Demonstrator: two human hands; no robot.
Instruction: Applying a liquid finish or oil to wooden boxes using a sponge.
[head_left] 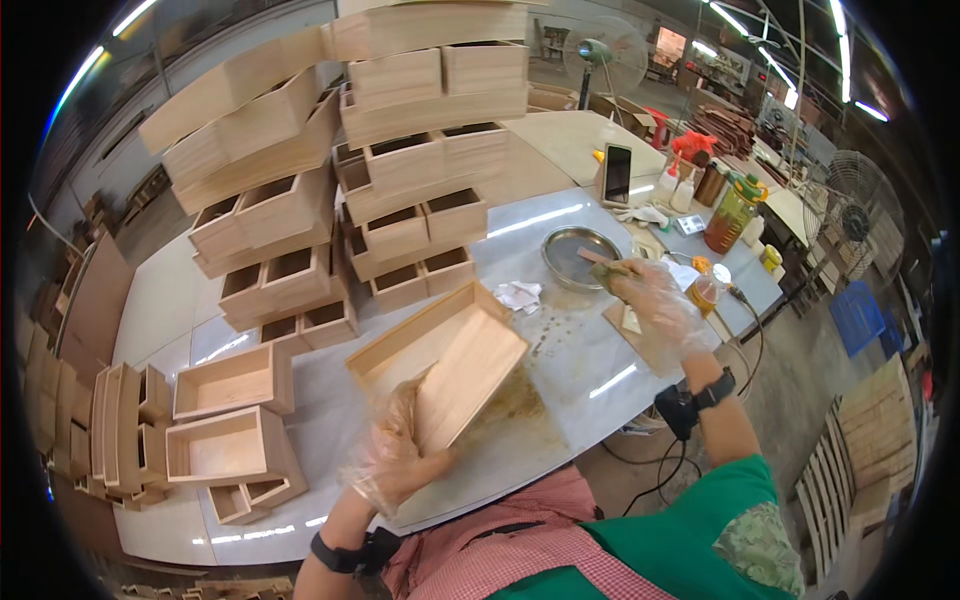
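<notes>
One glossy grey tabletop [590,340] is carrying two tall stacks of pale wooden boxes [430,155] toward its far left. One open rectangular wooden box [472,372] is tilting above the tabletop's near side, the plastic-gloved left hand [400,450] gripping its lower end, fingers curled. Toward the tabletop's right, the plastic-gloved right hand [650,298] is partly hiding one round metal pan [567,255], fingers pinching one small greenish pad [604,273].
</notes>
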